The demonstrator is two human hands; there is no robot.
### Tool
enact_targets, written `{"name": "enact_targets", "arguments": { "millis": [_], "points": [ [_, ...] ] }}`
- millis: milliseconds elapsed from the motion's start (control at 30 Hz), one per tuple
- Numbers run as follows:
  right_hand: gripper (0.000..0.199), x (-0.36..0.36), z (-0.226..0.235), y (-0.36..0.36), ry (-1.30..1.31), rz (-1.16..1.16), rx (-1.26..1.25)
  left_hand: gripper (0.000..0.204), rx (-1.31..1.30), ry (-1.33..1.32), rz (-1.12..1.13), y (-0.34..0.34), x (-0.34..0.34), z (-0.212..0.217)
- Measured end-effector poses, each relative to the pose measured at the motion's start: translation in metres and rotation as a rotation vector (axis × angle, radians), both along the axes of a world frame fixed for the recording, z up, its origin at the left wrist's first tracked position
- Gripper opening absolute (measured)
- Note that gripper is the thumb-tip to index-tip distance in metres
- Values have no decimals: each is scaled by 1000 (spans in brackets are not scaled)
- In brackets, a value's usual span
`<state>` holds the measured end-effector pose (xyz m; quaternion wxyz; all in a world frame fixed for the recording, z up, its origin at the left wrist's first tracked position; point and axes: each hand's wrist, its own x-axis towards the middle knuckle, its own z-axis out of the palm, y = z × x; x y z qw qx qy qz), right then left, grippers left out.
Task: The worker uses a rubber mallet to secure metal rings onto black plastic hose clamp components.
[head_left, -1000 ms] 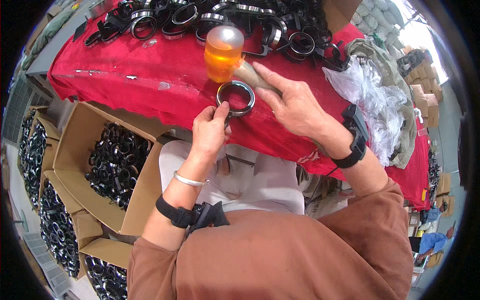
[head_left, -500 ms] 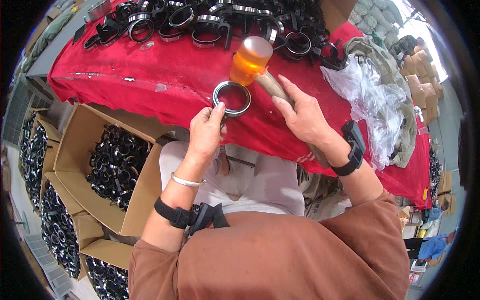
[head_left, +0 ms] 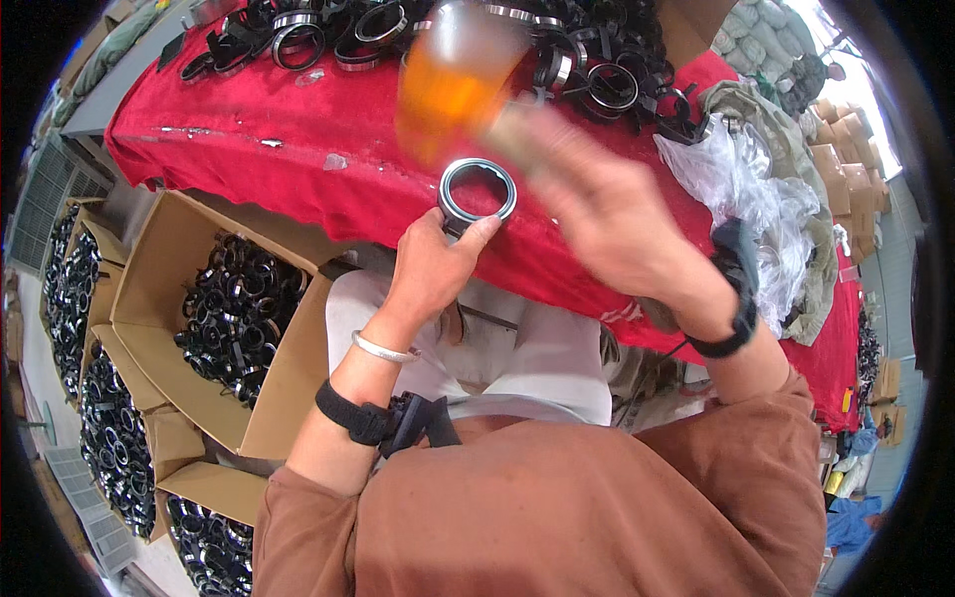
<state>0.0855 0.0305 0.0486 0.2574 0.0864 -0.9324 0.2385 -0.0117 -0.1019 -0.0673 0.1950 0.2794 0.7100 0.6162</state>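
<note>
My left hand [head_left: 438, 259] grips a ring-shaped part [head_left: 507, 204], black with a silver metal rim, at the front edge of the red-covered table. Its thumb and fingers press on the ring's near side. My right hand [head_left: 607, 214], smeared by motion, is wrapped round the wooden handle of a mallet. The mallet's amber, see-through head [head_left: 453, 85] is raised just above and behind the ring, also blurred. Many similar black and silver rings [head_left: 298, 40] lie heaped along the table's far side.
An open cardboard box [head_left: 149, 298] of black rings stands left of my legs, with more filled boxes [head_left: 119, 438] beyond it. Clear plastic bags [head_left: 741, 189] and a drab cloth [head_left: 816, 239] lie on the red tablecloth [head_left: 249, 169] at the right.
The mallet has risen and swung left, over the ring's far side. My left hand has shifted its hold and the ring slightly right, with the ring now standing taller off the cloth.
</note>
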Motion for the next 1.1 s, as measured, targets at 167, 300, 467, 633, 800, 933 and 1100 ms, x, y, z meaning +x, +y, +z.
{"name": "enact_targets", "arguments": {
  "millis": [167,300,467,633,800,933,1100],
  "points": [
    [48,-7,4,-3,-438,-71,-65,39,-63,-6,5,1,0,3],
    [45,6,36,-14,-167,-287,-449,34,-5,9,30,-1,0,-2],
    [46,26,-47,13,-304,-441,-612,32,18,15,22,5,0,-3],
    [47,40,-8,4,-242,-429,-796,32,25,-20,18,3,1,-6],
    [50,85,-62,-2,-36,-377,-373,32,83,5,19,8,6,0],
    [49,86,-53,-9,-385,-539,-641,37,59,-40,11,1,5,-7],
    [51,88,-58,-6,-226,-490,-592,54,112,-492,-97,-3,-4,-4]
  ]
}}
